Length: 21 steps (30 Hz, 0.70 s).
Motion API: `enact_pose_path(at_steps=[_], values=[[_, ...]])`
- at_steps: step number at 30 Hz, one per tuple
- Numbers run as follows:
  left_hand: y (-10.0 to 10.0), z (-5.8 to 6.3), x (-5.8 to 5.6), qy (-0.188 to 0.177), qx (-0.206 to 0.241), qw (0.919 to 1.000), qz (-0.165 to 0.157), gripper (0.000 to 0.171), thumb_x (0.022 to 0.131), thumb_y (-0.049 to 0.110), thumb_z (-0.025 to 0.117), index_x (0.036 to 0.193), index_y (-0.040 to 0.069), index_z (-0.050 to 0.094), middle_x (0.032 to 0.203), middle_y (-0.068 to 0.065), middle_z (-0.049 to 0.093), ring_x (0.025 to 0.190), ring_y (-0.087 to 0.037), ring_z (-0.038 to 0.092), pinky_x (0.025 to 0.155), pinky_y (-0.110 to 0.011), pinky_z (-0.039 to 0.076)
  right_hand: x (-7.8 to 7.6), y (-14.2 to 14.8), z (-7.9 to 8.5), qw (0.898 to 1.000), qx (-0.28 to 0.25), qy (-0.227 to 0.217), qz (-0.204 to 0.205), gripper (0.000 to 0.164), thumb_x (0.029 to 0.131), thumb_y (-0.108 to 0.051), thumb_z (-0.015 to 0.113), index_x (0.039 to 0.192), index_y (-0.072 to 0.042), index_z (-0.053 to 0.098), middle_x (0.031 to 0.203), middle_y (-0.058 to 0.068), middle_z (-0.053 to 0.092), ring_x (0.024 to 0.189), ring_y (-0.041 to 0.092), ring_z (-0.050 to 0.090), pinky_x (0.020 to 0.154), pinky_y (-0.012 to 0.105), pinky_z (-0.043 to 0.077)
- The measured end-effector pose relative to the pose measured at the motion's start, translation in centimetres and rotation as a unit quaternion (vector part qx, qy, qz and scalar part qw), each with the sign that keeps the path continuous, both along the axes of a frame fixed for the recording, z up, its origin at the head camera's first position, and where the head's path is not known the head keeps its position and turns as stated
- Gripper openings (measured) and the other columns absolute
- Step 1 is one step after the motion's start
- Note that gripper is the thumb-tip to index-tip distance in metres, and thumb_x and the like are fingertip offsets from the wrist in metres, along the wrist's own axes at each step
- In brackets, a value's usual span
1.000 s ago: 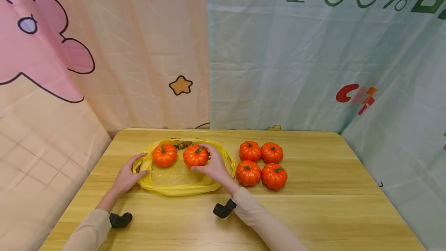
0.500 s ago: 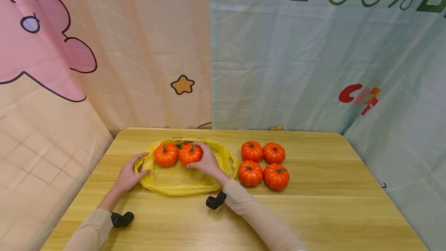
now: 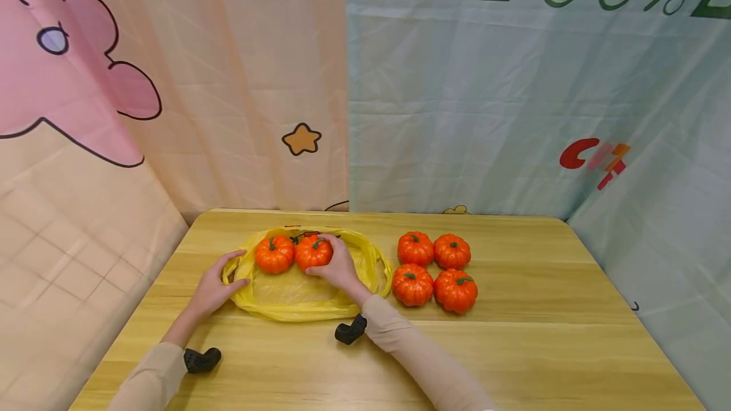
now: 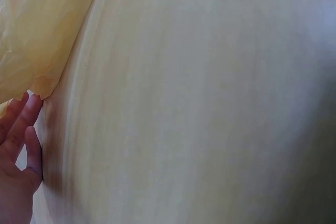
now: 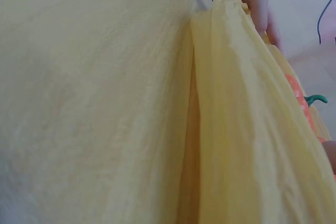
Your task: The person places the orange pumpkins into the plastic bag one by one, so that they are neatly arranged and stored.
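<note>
A yellow plastic bag [image 3: 285,313] lies spread open on the table, its mouth upward. Inside it, at the left, sits an orange toy pumpkin [image 3: 275,255] with a green stem. My right hand [image 3: 341,269] reaches over the bag and holds a second toy pumpkin [image 3: 311,255] close beside the first, thumb in front and fingers behind. At the bag's left rim, my left hand [image 3: 212,285] holds the edge with thumb and fingers spread apart. The left wrist view shows its fingers [image 4: 32,109] at the yellow plastic.
Several more toy pumpkins [image 3: 414,285] stand in a cluster just right of the bag. The wooden table [image 3: 542,347] backs onto printed curtains [image 3: 457,113], which also hang at both sides. A black wrist mount [image 3: 351,330] sits on each sleeve.
My right hand has carried its pumpkin leftward inside the bag, up beside the other one, and has stayed there over the last half second. The left hand keeps its place at the rim.
</note>
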<state>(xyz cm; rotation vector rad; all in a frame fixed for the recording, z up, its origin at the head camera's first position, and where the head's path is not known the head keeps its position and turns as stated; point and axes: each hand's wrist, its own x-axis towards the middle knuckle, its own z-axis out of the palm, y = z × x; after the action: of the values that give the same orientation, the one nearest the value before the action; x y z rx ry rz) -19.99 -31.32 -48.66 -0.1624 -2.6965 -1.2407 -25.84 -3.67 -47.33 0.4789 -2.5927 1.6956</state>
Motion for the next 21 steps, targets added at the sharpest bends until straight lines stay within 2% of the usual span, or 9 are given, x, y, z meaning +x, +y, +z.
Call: enact_pose_path(at_steps=[13,18,21], values=[[0.16,0.16,0.02,-0.001,0.001,1.0000,0.000,0.061,0.084,0.011,0.070,0.138,0.001,0.044,0.144,-0.031,0.039,0.132,-0.049,0.035,0.105,-0.065,0.028,0.18,-0.67,-0.99,0.998,-0.003,0.000,-0.065,0.073,0.068,-0.019,0.087,0.130,-0.011,0.050,0.125,0.017,0.048,0.116,0.033,0.051,0.099,0.047,0.046],[0.11,0.10,-0.02,-0.002,0.000,1.0000,0.001,0.060,0.085,0.011,0.070,0.138,0.001,0.044,0.144,-0.031,0.039,0.133,-0.049,0.035,0.105,-0.066,0.028,0.36,-0.82,-1.02,0.997,0.001,0.002,-0.074,0.070,0.069,-0.021,0.086,0.129,-0.012,0.051,0.122,0.016,0.048,0.115,0.032,0.050,0.098,0.047,0.046],[0.08,0.07,0.00,-0.003,-0.002,1.0000,0.002,0.060,0.085,0.012,0.070,0.138,0.001,0.044,0.144,-0.031,0.039,0.132,-0.050,0.035,0.105,-0.066,0.028,0.42,-0.85,-1.11,0.998,0.001,0.004,-0.070,0.071,0.069,-0.017,0.086,0.130,-0.010,0.050,0.122,0.017,0.047,0.114,0.031,0.050,0.097,0.046,0.047]])
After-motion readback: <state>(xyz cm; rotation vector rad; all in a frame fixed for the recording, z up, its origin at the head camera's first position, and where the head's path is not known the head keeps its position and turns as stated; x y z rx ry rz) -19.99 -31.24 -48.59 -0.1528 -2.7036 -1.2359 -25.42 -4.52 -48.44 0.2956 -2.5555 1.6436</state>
